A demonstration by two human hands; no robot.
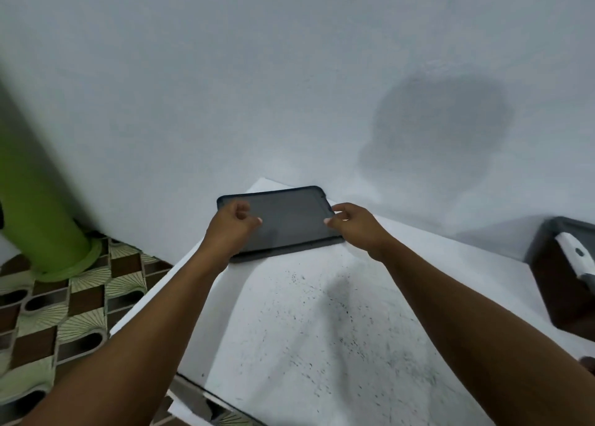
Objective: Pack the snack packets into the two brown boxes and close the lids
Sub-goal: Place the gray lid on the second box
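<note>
At the far left corner of the white table point(322, 329) lies a dark tablet point(289, 222), flat, screen up and blank. The left hand point(230, 229) is over the tablet's left end, fingers curled in and thumb stretched out across the screen; I cannot tell whether it grips the tablet or only hovers on it. The right hand point(352, 224) pinches the tablet's right end, thumb on the glass and fingers curled round the edge. Black specks dot the near half of the table. At the table's right edge sits a dark brownish box point(560, 297) with a grey rim, cut off by the frame, and a white object point(576, 255) lies across its top. Whether it is one of the packing boxes I cannot tell. Beyond the table's left edge a green column point(42, 200) stands on patterned floor tiles point(74, 300). A head-shaped shadow point(444, 126) falls on the pale wall point(225, 71) behind the far edge.
</note>
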